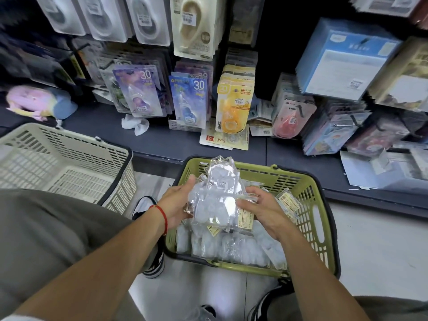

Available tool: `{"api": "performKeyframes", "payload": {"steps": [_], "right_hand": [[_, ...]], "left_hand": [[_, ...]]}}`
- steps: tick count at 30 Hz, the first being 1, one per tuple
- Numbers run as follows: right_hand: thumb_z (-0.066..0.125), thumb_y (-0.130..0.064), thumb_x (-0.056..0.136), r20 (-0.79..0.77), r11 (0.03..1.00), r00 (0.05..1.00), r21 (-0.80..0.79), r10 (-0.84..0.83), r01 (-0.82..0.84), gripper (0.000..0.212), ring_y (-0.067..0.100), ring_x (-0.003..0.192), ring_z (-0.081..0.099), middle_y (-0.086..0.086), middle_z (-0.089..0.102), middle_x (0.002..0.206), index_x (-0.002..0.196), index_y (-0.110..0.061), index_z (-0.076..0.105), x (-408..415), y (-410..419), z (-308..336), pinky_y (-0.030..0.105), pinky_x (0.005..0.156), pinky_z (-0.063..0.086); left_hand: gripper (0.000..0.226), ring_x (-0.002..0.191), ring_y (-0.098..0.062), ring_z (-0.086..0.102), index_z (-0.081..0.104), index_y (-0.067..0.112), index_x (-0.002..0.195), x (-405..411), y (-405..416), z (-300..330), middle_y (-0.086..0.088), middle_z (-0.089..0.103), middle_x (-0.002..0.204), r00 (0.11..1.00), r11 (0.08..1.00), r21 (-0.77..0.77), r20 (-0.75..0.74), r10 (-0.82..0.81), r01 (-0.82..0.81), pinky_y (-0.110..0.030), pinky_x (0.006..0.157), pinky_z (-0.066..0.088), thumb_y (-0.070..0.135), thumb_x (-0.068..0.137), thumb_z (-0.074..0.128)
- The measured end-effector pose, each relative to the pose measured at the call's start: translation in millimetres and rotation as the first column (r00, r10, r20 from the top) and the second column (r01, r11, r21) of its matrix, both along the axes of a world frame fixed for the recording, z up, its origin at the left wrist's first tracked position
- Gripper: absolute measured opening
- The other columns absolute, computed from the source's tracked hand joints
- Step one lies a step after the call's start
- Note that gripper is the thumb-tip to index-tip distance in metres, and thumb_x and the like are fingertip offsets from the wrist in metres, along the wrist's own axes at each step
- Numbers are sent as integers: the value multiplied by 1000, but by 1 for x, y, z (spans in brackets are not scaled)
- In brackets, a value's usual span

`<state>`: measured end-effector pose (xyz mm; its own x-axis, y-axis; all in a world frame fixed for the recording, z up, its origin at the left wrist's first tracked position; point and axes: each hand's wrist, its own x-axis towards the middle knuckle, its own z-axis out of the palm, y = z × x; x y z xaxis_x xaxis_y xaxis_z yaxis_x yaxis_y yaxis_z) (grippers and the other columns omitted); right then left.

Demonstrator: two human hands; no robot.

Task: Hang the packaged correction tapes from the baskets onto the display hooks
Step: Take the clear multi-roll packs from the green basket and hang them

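A green basket [319,218] on the floor holds several clear packets of correction tape [234,249]. Above it I hold a bundle of these packets [215,200] between both hands. My left hand [177,205] grips the bundle's left side, thumb on top. My right hand [261,209] holds its right side with curled fingers. Display hooks [301,111] stick out of the dark shelf wall ahead, most carrying carded correction tapes such as the purple card [139,93], the blue card [188,100] and the yellow card [234,105].
A beige basket [69,158] stands to the left, against my knee. A crumpled white tissue [135,125] and loose cards [222,140] lie on the dark shelf ledge [162,140]. Boxed goods [342,59] hang at the right. My shoes [150,262] stand beside the green basket.
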<state>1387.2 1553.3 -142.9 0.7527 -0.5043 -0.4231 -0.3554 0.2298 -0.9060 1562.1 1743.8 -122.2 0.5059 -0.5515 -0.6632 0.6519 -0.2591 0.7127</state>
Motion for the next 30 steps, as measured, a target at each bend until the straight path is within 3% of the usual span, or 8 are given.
{"api": "performKeyframes", "payload": {"steps": [5,9,13,15,19,22,24,30], "right_hand": [[87,-19,84,31,984,985,69,-168,166,41,23,85,78,10,81,103,118,-11,67,11,6,8,32,66,59],[83,-15,88,44,997,999,74,-9,6,44,27,99,77,8,80,110,125,-19,59,8,-4,23,32,75,57],[75,-33,92,49,992,994,73,97,-101,35,26,100,77,6,79,111,124,-24,63,4,-15,36,43,86,60],[72,-30,97,9,999,999,-29,43,-43,26,23,99,77,1,79,109,119,-20,65,8,-19,41,41,83,61],[56,-19,102,-21,912,944,-268,-328,311,7,25,94,68,3,68,106,106,-24,60,12,-32,47,42,78,56],[50,-14,96,94,846,843,-10,-530,533,14,25,85,60,7,63,97,103,-15,61,11,-36,55,45,78,49],[52,-13,99,131,898,890,121,-437,423,9,17,73,62,3,63,86,100,-9,59,16,-21,63,41,69,55],[57,-39,106,91,954,965,-158,-244,256,13,23,108,67,3,66,120,115,-30,57,42,28,55,43,91,56]], "left_hand": [[53,110,-26,75,64,8,127,-10,0,7,-18,74,126,998,976,-208,22,-61,64,-51,99,59,23,80,85],[55,114,-42,72,59,5,132,-16,-6,8,-24,74,121,993,980,-201,117,20,4,-69,102,51,-5,83,82],[49,88,-34,76,60,5,127,-11,-5,14,-23,76,107,993,978,-205,98,64,-43,-44,72,62,-6,84,80],[49,87,-34,73,61,8,124,-9,-6,15,-28,72,111,989,979,-195,115,92,-68,-46,75,58,-3,80,82],[38,96,-37,75,66,10,115,-1,-8,20,-28,71,121,967,969,-190,166,193,-161,-53,88,60,-1,83,81],[35,91,-32,78,67,11,119,2,-7,27,-21,77,116,957,952,-209,139,256,-224,-45,75,64,7,87,81],[33,90,-31,79,68,11,120,-1,-10,33,-18,78,113,954,942,-229,115,278,-247,-40,66,64,10,89,80],[43,87,-30,79,61,11,121,-13,-24,58,-16,79,106,943,918,-298,123,308,-261,-40,65,63,28,87,82]]}}
